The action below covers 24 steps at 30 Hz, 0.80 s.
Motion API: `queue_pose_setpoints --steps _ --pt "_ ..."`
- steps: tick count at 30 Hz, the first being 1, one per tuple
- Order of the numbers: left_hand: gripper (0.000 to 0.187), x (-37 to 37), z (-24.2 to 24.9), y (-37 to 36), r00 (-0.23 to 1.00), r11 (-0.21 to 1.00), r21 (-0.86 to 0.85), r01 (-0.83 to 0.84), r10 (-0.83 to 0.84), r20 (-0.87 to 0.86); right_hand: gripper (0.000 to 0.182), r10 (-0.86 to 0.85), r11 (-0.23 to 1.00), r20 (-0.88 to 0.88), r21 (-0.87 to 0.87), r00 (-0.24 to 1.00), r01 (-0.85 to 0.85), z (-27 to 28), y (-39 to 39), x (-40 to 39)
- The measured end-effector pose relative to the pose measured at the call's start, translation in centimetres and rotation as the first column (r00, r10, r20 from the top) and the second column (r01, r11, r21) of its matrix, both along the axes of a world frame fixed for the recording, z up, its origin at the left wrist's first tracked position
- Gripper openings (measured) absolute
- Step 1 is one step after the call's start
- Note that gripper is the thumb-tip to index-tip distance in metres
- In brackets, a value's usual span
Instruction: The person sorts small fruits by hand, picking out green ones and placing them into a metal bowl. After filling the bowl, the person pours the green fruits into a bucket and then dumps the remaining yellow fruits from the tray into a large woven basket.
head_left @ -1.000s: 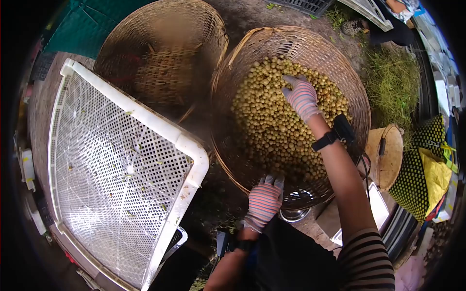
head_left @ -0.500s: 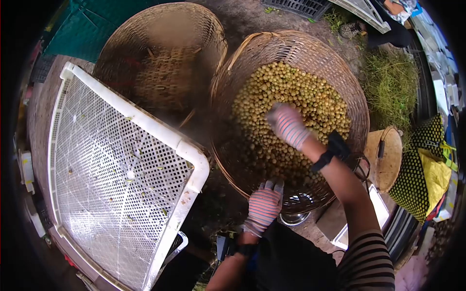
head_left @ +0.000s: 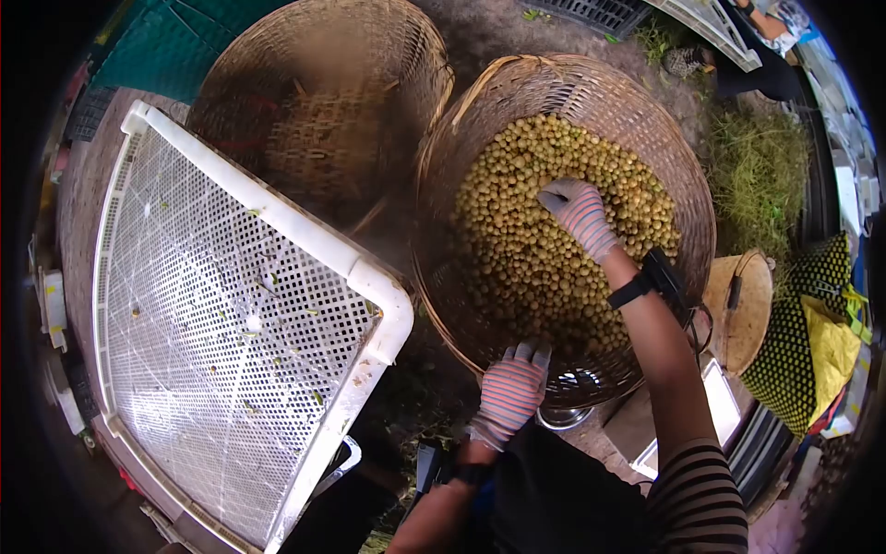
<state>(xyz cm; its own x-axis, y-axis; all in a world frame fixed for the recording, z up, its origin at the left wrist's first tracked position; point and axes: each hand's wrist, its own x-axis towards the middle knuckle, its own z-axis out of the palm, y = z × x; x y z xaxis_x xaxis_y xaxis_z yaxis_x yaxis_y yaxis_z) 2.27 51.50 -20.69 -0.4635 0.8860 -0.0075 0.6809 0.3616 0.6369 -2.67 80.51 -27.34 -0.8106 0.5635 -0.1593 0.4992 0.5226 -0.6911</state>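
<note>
A big round wicker basket [head_left: 678, 166] holds a heap of small, round, yellow-brown fruits [head_left: 526, 231] that look like longans. My right hand [head_left: 583, 214], in a striped glove with grey fingertips, is over the middle of the heap. Its fingers are drawn together in a pinch; whatever they hold, if anything, is hidden. At the near side of the basket, my left hand [head_left: 510, 390] wears a matching glove. Its fingers hook over the rim and grip it.
Left stands a white perforated tray [head_left: 231, 323] strewn with bits of leaf and stem. Behind it is a second wicker basket [head_left: 323, 138]. On the right are a pile of green stalks [head_left: 757, 175], a tan bucket [head_left: 738, 309] and a yellow-black bag [head_left: 794, 360]. Another person's foot [head_left: 685, 61] shows at top right.
My right hand has lifted slightly from the fruits and shifted right, its fingers now drawn together. My left hand stays on the rim. The whole view has shifted a little.
</note>
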Motion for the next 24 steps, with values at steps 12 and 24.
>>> queue_pose_setpoints --steps 12,24 --pt "0.033 -0.2 0.1 -0.3 1.000 1.000 -0.013 0.013 -0.013 0.004 0.030 -0.011 1.000 0.068 0.024 0.998 0.009 -1.8 -3.4 -3.1" --pt "0.052 -0.8 0.8 1.0 0.848 0.894 0.169 -0.414 0.312 0.429 0.022 0.048 0.712 0.113 -0.700 0.992 0.046 9.9 -12.2 8.9"
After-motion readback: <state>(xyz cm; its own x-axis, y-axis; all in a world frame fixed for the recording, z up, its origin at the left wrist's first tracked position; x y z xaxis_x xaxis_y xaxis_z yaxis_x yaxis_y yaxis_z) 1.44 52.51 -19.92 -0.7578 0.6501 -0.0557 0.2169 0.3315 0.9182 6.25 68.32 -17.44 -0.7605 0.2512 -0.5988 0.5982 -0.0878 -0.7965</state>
